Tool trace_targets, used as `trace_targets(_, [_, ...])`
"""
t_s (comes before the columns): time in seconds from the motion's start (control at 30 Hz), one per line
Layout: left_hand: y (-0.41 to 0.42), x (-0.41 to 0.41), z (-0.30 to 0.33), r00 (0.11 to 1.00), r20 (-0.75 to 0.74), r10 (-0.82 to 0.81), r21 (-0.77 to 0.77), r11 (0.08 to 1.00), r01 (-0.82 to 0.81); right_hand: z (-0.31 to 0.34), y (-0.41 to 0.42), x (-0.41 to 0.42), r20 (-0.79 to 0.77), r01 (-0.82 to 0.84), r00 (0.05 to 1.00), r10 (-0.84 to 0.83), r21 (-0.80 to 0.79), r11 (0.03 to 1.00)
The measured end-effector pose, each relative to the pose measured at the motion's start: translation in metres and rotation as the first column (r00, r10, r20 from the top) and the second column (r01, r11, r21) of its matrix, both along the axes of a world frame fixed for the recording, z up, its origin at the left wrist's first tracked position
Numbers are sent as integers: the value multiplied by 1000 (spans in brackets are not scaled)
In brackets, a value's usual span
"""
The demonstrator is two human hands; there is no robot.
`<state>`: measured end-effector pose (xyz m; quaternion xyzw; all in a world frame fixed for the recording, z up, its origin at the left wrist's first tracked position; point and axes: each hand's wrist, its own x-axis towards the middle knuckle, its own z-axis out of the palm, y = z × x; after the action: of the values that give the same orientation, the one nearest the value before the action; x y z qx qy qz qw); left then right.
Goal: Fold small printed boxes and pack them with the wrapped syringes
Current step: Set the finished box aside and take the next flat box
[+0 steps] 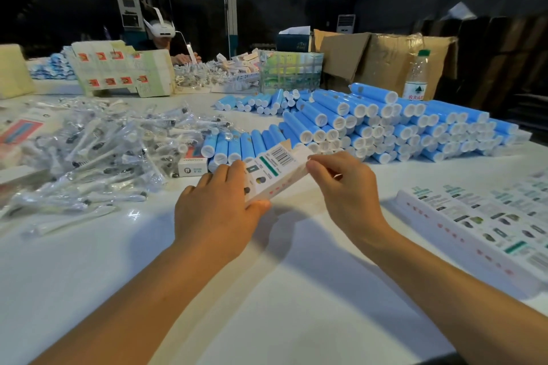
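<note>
I hold the box above the worktop at centre, my left hand clamping its near end, right hand fingers pinching the far flap. I should crease squarely along the scores. The syringes lie at ten o'clock.

Small printed box: white, marked with a black barcode, a green band and a row of small red marks. Tubes: sky blue, capped in white. Wrapped syringes: white with black parts, sealed in clear film. Flat box blanks: white, printed in green, grey and red. Table: white. Cardboard cartons: brown. Water bottle: clear, green-capped, with a white label lettered in red. Card sheets: cream, patterned with red squares.
</note>
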<state>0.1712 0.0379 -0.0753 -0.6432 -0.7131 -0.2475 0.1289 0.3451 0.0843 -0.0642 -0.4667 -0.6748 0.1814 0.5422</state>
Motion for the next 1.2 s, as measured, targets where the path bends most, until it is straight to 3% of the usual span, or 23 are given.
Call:
trace_targets(0.3, [0,7,-8,989,-143,-35,65,997,44,0,-7,-6,110,-37,993,35,8,999])
trace_targets(0.4, [0,6,-9,984,-176,-33,79,996,47,2,-5,-5,51,-52,997,57,-99,994])
trace_targets(0.53, [-2,12,-10,957,-289,-24,99,994,55,3,-1,-8,181,-32,980,81,-258,966])
trace_targets(0.6, [-3,14,-11,945,-327,-25,97,993,60,4,-2,-8,142,-54,985,98,-290,956])
trace_targets(0.67, [-4,13,-10,947,-319,-20,98,994,54,3,-4,-10,108,-55,990,87,-267,962])
trace_targets(0.8, [-4,14,-11,951,-309,-7,109,993,43,0,-6,-13,222,33,975,3,-160,987])
trace_targets(1.0, [-3,14,-11,967,-253,-16,97,994,42,-2,-3,-13,325,25,946,4,-86,996])
trace_targets(1.07, [-3,13,-10,978,-209,-15,102,994,37,-2,-1,-9,227,60,973,-38,-89,994])
trace_targets(1.1, [-3,13,-9,982,-190,-13,106,994,34,0,-1,-8,101,49,994,-34,-147,988])
trace_targets(1.13, [-3,13,-9,984,-176,-14,109,994,33,1,1,-7,-105,-22,994,-5,-253,967])
trace_targets(1.17, [-3,13,-9,985,-169,-16,109,993,35,2,2,-7,-351,-162,936,26,-363,918])
trace_targets(1.2, [-3,14,-9,985,-169,-21,105,994,39,2,3,-6,-575,-356,817,44,-443,823])
